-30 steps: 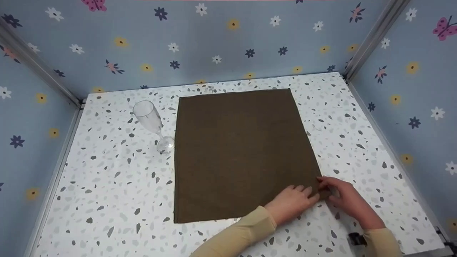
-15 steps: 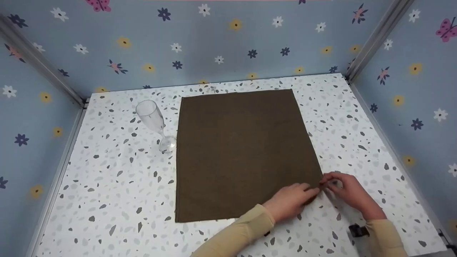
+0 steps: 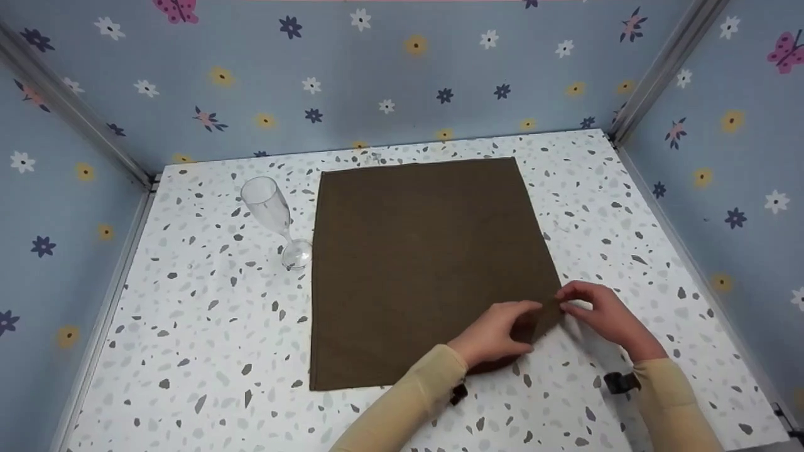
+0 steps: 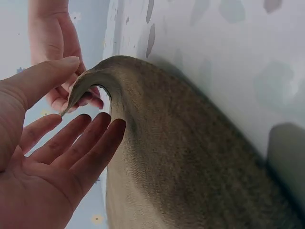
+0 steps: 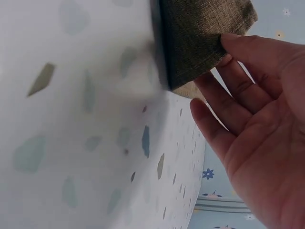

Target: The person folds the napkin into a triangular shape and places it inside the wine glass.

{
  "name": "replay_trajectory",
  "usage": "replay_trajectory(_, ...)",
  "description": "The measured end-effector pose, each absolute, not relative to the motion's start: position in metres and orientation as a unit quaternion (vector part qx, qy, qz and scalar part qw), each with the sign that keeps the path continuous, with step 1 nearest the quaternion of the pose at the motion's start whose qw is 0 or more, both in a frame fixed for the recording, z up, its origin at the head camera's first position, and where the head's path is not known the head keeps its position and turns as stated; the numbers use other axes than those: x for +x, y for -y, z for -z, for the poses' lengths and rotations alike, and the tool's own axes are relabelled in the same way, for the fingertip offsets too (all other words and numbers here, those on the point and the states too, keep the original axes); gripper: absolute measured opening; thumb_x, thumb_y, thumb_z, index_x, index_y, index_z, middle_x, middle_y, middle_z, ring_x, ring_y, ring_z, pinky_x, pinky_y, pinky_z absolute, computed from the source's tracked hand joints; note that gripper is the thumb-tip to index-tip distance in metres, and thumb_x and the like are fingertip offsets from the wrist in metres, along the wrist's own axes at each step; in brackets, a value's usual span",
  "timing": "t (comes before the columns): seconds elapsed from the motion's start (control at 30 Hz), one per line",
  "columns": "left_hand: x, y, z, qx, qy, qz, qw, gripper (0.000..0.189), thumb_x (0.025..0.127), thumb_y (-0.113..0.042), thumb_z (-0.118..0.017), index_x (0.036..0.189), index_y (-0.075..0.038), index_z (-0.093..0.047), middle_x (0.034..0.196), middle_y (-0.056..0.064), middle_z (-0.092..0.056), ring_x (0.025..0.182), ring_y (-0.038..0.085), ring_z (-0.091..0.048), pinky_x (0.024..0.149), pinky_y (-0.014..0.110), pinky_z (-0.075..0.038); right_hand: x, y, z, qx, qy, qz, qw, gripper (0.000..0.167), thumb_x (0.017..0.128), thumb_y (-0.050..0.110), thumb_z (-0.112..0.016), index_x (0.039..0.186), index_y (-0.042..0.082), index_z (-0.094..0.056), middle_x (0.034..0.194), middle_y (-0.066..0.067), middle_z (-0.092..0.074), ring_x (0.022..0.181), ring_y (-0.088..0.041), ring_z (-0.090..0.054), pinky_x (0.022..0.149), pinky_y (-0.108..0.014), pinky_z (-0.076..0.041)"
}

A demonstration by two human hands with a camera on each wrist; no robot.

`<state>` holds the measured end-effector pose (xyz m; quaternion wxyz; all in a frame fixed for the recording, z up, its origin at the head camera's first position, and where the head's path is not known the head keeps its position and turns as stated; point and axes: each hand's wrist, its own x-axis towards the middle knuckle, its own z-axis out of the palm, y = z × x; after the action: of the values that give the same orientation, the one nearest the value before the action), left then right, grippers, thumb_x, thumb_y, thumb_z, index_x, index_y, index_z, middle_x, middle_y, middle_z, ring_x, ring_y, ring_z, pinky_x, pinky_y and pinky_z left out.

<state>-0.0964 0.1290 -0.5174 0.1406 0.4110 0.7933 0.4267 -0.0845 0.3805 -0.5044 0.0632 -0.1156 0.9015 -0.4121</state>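
Note:
A dark brown cloth napkin (image 3: 427, 251) lies spread on the table, its near right corner lifted and bent over. My right hand (image 3: 609, 319) pinches that corner; the right wrist view shows the thumb on top of the cloth and fingers (image 5: 212, 121) beneath it. Just left of it, my left hand (image 3: 493, 333) is at the near edge with thumb and fingers spread apart. In the left wrist view the raised edge curves up between the left thumb (image 4: 47, 78) and fingers, which are not closed on it. A clear champagne flute (image 3: 270, 207) is beside the napkin's left edge.
The white speckled table (image 3: 207, 326) is enclosed by blue flowered panels (image 3: 352, 63) at the back and both sides. Metal rails (image 3: 653, 69) run along the corners. A black wrist strap piece (image 3: 622, 382) shows by the right sleeve.
The near right corner of the napkin has come up off the table and moved inward with my right hand. My left hand has loosened and spread its fingers. The flute has stayed put.

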Motion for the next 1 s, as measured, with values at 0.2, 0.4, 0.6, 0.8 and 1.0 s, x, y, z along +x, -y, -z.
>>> replay_trajectory(0.2,-0.098,-0.127,0.522,0.372,-0.785,-0.466,0.168,0.070,0.083,-0.010,-0.075,0.142,-0.009,-0.039,0.119,0.003,-0.059,0.103,0.006,-0.056,0.084,0.013,-0.043,-0.098,-0.367,0.490,-0.113,-0.881,0.451,0.090,0.015,0.089,-0.006,-0.061,0.105,-0.007,-0.064,0.100,-0.018,-0.065,0.091,-0.027,-0.064,0.076,-0.023,-0.050)
replay_trajectory(0.4,-0.099,-0.127,0.523,0.337,-0.782,-0.495,0.174,0.063,0.087,-0.008,-0.070,0.142,-0.009,-0.039,0.121,0.006,-0.058,0.105,0.008,-0.058,0.084,0.016,-0.045,-0.104,-0.361,0.483,-0.099,-0.860,0.490,0.106,0.015,0.090,-0.006,-0.061,0.104,-0.010,-0.062,0.100,-0.023,-0.065,0.088,-0.022,-0.063,0.072,-0.020,-0.049)
replay_trajectory(0.6,-0.100,-0.128,0.523,0.288,-0.781,-0.527,0.172,0.056,0.090,-0.005,-0.066,0.140,-0.011,-0.041,0.116,0.007,-0.060,0.100,0.011,-0.062,0.083,0.020,-0.049,-0.108,-0.357,0.486,-0.112,-0.845,0.512,0.106,0.014,0.090,-0.005,-0.061,0.103,-0.011,-0.063,0.100,-0.024,-0.065,0.087,-0.017,-0.063,0.073,-0.020,-0.048)
replay_trajectory(0.8,-0.103,-0.129,0.522,0.235,-0.781,-0.554,0.168,0.053,0.089,-0.002,-0.066,0.137,-0.009,-0.044,0.112,0.009,-0.062,0.092,0.010,-0.063,0.078,0.019,-0.049,-0.114,-0.354,0.488,-0.105,-0.840,0.521,0.113,0.017,0.091,-0.005,-0.060,0.105,-0.013,-0.061,0.104,-0.029,-0.062,0.088,-0.017,-0.062,0.074,-0.019,-0.048)
replay_trajectory(1.0,-0.106,-0.128,0.522,0.198,-0.782,-0.568,0.162,0.045,0.087,0.001,-0.066,0.130,-0.005,-0.052,0.103,0.009,-0.064,0.086,0.011,-0.065,0.073,0.019,-0.050,-0.124,-0.356,0.502,-0.107,-0.828,0.537,0.120,0.018,0.092,-0.003,-0.059,0.108,-0.011,-0.061,0.106,-0.026,-0.062,0.089,-0.015,-0.062,0.073,-0.021,-0.049)
